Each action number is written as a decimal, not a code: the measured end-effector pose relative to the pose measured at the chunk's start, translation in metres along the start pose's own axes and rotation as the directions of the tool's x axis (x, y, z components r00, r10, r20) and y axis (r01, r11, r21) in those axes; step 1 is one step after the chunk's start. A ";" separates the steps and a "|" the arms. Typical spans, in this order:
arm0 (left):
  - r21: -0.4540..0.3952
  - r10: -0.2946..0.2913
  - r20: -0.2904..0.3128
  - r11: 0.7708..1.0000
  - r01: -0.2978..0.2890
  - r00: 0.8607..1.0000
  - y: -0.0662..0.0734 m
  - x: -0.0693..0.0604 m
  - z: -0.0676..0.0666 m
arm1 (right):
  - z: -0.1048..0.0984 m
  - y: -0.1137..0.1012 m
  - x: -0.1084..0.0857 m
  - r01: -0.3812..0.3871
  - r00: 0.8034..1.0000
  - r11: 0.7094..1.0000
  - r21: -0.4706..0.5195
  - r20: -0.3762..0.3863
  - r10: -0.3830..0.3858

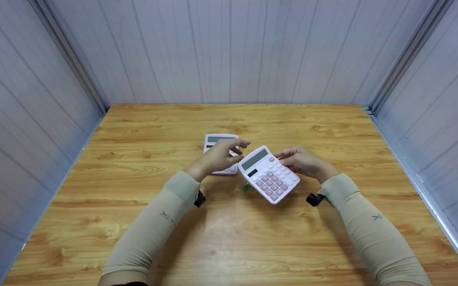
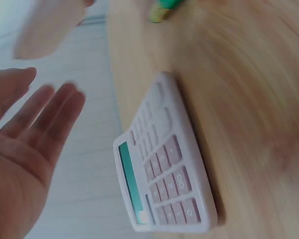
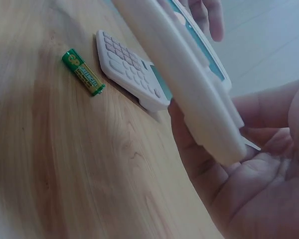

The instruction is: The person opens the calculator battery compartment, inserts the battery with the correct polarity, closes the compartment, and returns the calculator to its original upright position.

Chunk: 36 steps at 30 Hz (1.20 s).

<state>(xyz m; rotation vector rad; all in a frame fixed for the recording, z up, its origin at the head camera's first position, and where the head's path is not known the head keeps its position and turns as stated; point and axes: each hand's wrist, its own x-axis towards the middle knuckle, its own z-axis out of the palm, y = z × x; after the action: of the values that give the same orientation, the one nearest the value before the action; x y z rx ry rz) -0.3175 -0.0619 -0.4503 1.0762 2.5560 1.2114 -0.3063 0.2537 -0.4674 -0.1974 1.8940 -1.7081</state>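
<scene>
My right hand (image 1: pixel 304 162) grips a pale pink calculator (image 1: pixel 270 174) by its right edge, holding it tilted above the table; the right wrist view shows its side edge (image 3: pixel 184 79) between thumb and fingers. My left hand (image 1: pixel 217 157) hovers at the held calculator's upper left, fingers relaxed and apart from it, palm empty in the left wrist view. Under that hand a second calculator (image 1: pixel 231 171) lies face up on the table, partly covered in the head view. A green and gold battery (image 3: pixel 83 72) lies beside it, mostly hidden behind the held calculator in the head view.
The wooden table (image 1: pixel 229 246) carries these things near its middle. Pale panelled walls (image 1: pixel 229 51) stand at the back and both sides. Dark wrist camera mounts (image 1: pixel 315 199) stick out below both sleeves.
</scene>
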 end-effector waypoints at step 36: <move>0.478 0.546 0.098 0.708 -0.520 0.832 0.015 -0.018 0.011 | -0.017 -0.004 -0.011 0.274 0.951 0.961 0.045 0.139 -0.277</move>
<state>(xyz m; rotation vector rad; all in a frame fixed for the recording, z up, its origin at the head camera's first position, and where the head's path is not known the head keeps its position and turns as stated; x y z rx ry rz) -0.2916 -0.0601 -0.4500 2.0383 2.7559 0.6492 -0.3067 0.2733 -0.4598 -0.5848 1.8029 -1.8412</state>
